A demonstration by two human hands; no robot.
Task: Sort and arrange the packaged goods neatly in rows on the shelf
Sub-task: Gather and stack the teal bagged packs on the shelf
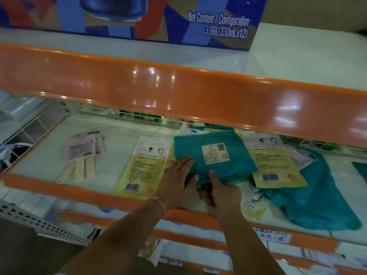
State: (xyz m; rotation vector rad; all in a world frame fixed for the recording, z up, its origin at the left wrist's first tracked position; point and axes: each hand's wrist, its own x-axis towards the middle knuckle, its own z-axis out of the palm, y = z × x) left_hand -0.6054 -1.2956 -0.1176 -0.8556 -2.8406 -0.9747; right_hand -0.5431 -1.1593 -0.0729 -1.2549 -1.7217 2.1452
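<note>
left hand [178, 181]: fingers straight, close together, flat on near-left edge of teal packet [214, 155]
right hand [220, 192]: thumb on top, fingers curled under, pinching teal packet's near edge
teal packet: on shelf [111, 147], centre, overlapping yellow packet [145, 165] at left
second yellow packet [276, 163]: just right, partly over another teal packet [315, 197]
pink packets [83, 149]: far left, apart
carton [139, 16]: upper shelf
</note>
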